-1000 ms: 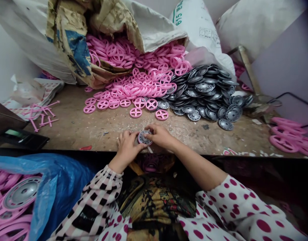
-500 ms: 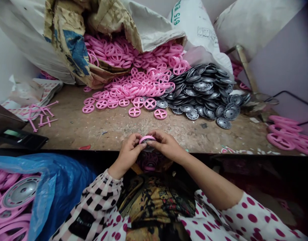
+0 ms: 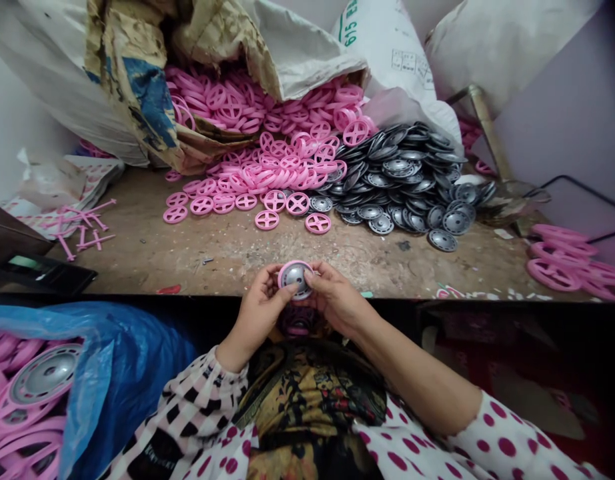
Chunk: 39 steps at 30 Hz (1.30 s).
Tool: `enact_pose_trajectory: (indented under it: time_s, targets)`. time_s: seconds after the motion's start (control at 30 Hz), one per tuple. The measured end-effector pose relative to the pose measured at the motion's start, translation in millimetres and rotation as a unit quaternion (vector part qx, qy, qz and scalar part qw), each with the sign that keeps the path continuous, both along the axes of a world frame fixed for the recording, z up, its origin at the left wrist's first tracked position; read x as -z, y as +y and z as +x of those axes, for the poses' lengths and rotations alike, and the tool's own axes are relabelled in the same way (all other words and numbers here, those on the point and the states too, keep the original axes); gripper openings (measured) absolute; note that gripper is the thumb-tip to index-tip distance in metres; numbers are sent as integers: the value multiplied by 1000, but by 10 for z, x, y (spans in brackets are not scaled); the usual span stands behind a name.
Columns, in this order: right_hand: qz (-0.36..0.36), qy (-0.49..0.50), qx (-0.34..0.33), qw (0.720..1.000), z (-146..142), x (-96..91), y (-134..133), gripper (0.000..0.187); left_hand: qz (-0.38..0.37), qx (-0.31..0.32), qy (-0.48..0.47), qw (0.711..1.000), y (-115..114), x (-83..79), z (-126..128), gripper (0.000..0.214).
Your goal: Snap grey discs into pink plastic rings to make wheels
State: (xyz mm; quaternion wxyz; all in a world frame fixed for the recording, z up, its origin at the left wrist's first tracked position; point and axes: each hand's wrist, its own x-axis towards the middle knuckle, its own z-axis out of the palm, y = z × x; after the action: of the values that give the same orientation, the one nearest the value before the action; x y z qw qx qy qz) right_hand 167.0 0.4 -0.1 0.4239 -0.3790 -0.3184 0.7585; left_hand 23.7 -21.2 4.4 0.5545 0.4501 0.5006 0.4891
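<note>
While the left hand (image 3: 260, 307) is pinching one side of a pink-rimmed wheel (image 3: 293, 273) between thumb and fingers, the right hand (image 3: 338, 298) is gripping the opposite side in the same way. The wheel is sitting between the two hands and touching both, its gray face turning upward with both thumbs resting on it, by the near edge of the surface (image 3: 227, 247). Beyond the hands, a heap of pink wheels (image 3: 282, 175) is spreading out; beyond and right of the right hand, a pile of gray discs (image 3: 400, 167) is lying. Well left of the left hand, pink rods (image 3: 91, 217) are lying scattered, and a blue bag (image 3: 122, 360) is holding more wheels (image 3: 42, 377).
</note>
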Motion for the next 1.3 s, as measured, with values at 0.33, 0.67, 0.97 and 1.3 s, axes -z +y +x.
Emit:
enact_pose_trajectory:
  time_s: [0.33, 0.67, 0.97, 1.3]
  targets:
    - [259, -300, 30, 917, 133, 2, -145, 33, 13, 59, 16, 998, -76, 20, -78, 34]
    - [270, -281, -46, 920, 150, -13, -152, 21, 59, 99, 147, 982, -85, 21, -131, 25]
    - [392, -483, -114, 775, 332, 21, -293, 32, 66, 35, 274, 959, 151, 79, -385, 34]
    - [419, -655, -63, 626, 410, 12, 824, 34, 194, -2, 550, 813, 1134, 159, -396, 25]
